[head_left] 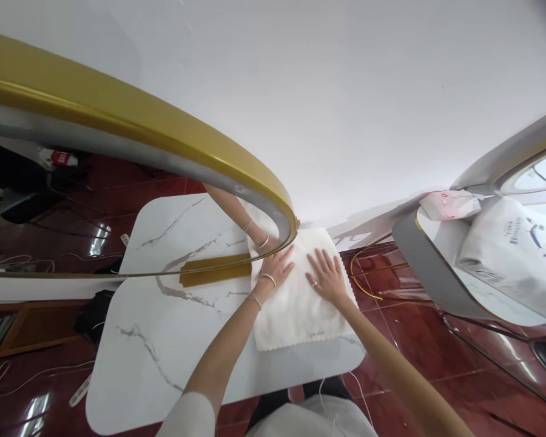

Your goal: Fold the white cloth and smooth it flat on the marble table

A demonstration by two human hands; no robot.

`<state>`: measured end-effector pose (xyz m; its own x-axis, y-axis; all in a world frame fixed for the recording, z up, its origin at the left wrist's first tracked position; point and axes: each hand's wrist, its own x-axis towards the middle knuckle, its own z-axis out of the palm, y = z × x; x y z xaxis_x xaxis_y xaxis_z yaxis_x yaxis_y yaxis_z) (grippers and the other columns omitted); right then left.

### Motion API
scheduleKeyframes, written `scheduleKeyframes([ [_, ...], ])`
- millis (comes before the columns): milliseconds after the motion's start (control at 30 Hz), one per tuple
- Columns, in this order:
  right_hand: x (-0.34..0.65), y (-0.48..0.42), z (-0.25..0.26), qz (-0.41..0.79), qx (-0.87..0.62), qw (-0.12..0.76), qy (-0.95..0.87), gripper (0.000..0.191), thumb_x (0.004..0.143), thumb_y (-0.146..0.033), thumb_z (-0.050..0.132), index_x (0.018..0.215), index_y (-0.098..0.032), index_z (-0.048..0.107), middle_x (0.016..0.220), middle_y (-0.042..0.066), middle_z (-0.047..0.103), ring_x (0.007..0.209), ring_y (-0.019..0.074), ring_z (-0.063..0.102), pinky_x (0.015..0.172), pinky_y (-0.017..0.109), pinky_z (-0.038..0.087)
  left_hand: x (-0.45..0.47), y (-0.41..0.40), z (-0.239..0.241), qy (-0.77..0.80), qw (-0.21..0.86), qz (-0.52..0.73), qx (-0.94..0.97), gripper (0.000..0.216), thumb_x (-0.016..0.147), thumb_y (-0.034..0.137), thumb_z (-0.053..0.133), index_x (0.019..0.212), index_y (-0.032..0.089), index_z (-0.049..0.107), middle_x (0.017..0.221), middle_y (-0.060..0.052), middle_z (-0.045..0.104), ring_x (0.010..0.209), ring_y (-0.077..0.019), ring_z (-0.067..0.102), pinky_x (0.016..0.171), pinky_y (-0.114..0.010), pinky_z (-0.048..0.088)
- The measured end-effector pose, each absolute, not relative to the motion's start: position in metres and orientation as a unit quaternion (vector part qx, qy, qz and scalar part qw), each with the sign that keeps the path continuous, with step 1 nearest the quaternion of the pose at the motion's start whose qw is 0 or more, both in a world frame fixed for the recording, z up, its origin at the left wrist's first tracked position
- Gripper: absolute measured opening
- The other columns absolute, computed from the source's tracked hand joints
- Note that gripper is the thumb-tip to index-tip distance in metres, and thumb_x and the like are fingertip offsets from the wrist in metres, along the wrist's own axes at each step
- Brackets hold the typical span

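A white towel (295, 315) with a scalloped edge lies spread flat on the right part of a white marble-patterned table (150, 376). My left hand (275, 270) rests on the towel's left side, palm down and fingers stretched out, with two bands round the wrist. To its right, my right hand (328, 276) also presses flat on the cloth, fingers spread, a ring on one finger. Neither hand grasps anything. The mirror rim crosses just above my left hand, and the glass reflects my left arm.
A large gold-framed mirror (164, 115) juts over the table from the left, with its gold foot (216, 270) on the tabletop. At right, a second table (430, 261) bears a white printed bag (509, 255) and a tissue pack (452, 204). Cables lie on the red tiled floor (437, 358).
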<state>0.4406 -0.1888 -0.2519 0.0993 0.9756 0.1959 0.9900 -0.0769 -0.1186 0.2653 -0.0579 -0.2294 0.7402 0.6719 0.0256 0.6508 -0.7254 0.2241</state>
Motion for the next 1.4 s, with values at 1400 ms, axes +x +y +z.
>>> scheduleKeyframes([
  [1400, 0.419, -0.258, -0.25, -0.033, -0.723, 0.171, -0.669, 0.066, 0.095, -0.047, 0.037, 0.152, -0.022, 0.017, 0.146, 0.013, 0.04, 0.134, 0.0295, 0.033, 0.109, 0.05, 0.023, 0.234, -0.229, -0.226, 0.503, 0.122, 0.134, 0.845, 0.061, 0.082, 0.06, 0.054, 0.136, 0.033, 0.049, 0.144, -0.011, 0.042, 0.131, -0.0358, 0.038, 0.105, -0.056, 0.032],
])
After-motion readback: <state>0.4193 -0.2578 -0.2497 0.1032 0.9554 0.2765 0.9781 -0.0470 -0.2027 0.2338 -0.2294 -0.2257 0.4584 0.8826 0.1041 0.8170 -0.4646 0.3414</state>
